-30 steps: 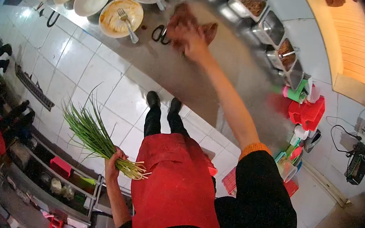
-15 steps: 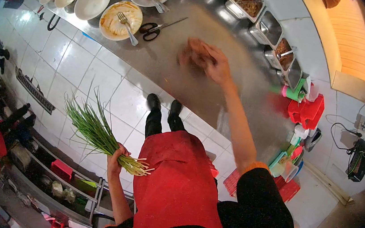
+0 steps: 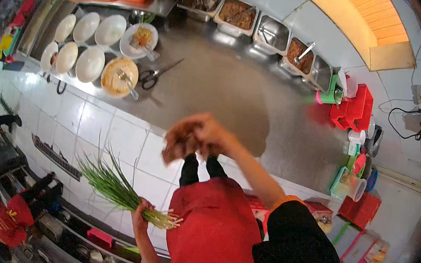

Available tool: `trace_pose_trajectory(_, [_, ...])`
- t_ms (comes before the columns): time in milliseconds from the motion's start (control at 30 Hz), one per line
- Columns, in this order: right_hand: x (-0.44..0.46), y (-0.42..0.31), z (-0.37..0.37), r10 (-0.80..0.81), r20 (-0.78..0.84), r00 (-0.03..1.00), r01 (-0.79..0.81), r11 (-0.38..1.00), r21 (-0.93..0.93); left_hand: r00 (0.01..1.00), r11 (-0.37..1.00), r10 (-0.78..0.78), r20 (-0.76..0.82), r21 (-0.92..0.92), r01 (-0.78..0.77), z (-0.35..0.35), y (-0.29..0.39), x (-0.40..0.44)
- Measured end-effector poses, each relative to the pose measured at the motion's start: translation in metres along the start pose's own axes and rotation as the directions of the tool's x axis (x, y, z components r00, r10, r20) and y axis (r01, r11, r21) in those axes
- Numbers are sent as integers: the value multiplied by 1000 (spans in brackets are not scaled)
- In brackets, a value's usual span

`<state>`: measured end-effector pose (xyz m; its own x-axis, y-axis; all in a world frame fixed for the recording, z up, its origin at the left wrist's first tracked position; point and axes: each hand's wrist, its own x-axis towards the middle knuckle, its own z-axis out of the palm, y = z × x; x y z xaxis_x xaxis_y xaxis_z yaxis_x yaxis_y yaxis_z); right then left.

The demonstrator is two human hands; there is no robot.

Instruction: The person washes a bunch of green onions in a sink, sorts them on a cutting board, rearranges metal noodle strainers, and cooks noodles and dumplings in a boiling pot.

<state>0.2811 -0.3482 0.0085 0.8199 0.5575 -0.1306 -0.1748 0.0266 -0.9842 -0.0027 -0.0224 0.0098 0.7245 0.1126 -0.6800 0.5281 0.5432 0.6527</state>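
My left hand [image 3: 142,212] is wrapped round a bunch of spring onions [image 3: 116,183], its pale root ends against my red apron and its green tips pointing away to the left. In my right hand [image 3: 210,131] is a crumpled brown cloth [image 3: 181,141], blurred by motion. This hand is at the front edge of the steel counter [image 3: 210,90], with the cloth hanging over the floor side. Black-handled scissors [image 3: 157,73] lie on the counter, beside a sauce-stained plate with a fork [image 3: 117,82].
Several white bowls [image 3: 91,63] stand at the counter's left. Steel food pans [image 3: 236,15] line the back, some with ladles. Red trays [image 3: 353,109] are at the right end. Another person in a red top [image 3: 13,218] is at the lower left, near shelving.
My right hand has moved the cloth from the middle of the counter to its front edge. The view has shifted, showing more of the counter's far left. My left hand keeps its grip.
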Motion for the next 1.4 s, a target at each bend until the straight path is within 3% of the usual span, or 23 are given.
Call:
trace_pose_trajectory(67, [6, -52, -65, 237, -251, 938, -270, 957, -105, 1000, 1000, 11, 11, 17, -11, -5, -4, -4])
trace_pose_trajectory(133, [44, -11, -159, -336, -272, 902, 35, 684, -728, 998, 998, -35, -44, 49, 37, -4, -8, -10])
trace_pose_trajectory(200, [68, 15, -202, -422, -454, 784, -254, 449, -857, 997, 994, -48, -56, 96, 53, 6, -4, -21])
trace_pose_trajectory(300, [90, 69, -216, -571, -464, 677, -350, 305, -886, 997, 988, -67, -45, 139, 73, -11, -14, -23])
trace_pose_trajectory(367, [79, 73, -196, -395, -471, 788, -369, 309, -877, 996, 989, -27, -82, 145, 39, -6, -14, -27])
trace_pose_trajectory(433, [51, 93, -156, -382, -373, 846, -193, 432, -881, 990, 992, -48, -134, 108, 63, 5, -12, -27])
trace_pose_trajectory(533, [-21, 99, -70, -347, -145, 926, -5, 374, -927, 994, 999, -28, -102, 15, 30, 1, -18, -15])
trace_pose_trajectory(567, [-57, 95, -36, -333, -172, 927, 67, 598, -799, 990, 996, -75, -119, -55, 69, 8, -18, -9])
trace_pose_trajectory(667, [-143, 120, 31, -298, -128, 946, 144, 739, -659, 990, 994, -58, -126, -99, 46, 18, -20, 3])
trace_pose_trajectory(700, [-167, 110, 39, 45, 81, 996, 13, 797, -604, 988, 987, -61, -142, -158, 38, 18, -22, 2])
trace_pose_trajectory(767, [-214, 116, 54, 169, -35, 985, -172, 951, -255, 988, 978, -16, -152, -208, -16, 43, -15, -3])
trace_pose_trajectory(833, [-231, 121, 42, 157, -32, 987, -160, 968, -191, 981, 980, -3, -192, -197, -36, 51, -10, -5])
trace_pose_trajectory(933, [-216, 43, -15, 268, 188, 945, -230, 952, -202, 984, 972, 23, -179, -225, -64, 39, -7, -2])
trace_pose_trajectory(967, [-199, 39, -39, 307, 262, 915, -204, 911, -357, 987, 971, 51, -153, -222, -85, 34, -7, 0])
trace_pose_trajectory(1033, [-170, -47, -72, 357, 167, 919, -305, 913, -272, 986, 958, 56, -155, -270, -97, 22, -2, 4])
trace_pose_trajectory(1100, [-129, -45, -111, 270, 23, 963, -246, 907, -342, 973, 937, 109, -204, -306, -169, 10, 2, 5])
trace_pose_trajectory(1133, [-111, -53, -121, 271, 86, 959, -215, 890, -402, 967, 925, 147, -210, -317, -210, 5, 5, 0])
trace_pose_trajectory(1167, [-93, -61, -127, -77, -181, 980, -82, 678, -730, 958, 910, 186, -218, -328, -251, 1, 11, -3])
trace_pose_trajectory(1200, [-75, -68, -134, -512, -246, 823, -67, 343, -937, 955, 897, 167, -246, -364, -250, -3, 18, -8])
trace_pose_trajectory(1233, [-54, -50, -139, -525, -158, 836, 6, 298, -955, 951, 883, 150, -271, -396, -252, -12, 24, -14])
trace_pose_trajectory(1300, [-3, -1, -153, -460, -260, 849, 12, 509, -860, 902, 830, 221, -372, -414, -374, -37, 27, -21])
trace_pose_trajectory(1367, [35, -22, -91, -63, -150, 987, -48, 770, -636, 861, 787, 237, -451, -431, -442, -72, 29, -25])
trace_pose_trajectory(1400, [54, -31, -48, 112, -12, 994, -95, 779, -619, 826, 779, 222, -518, -414, -470, -88, 33, -27])
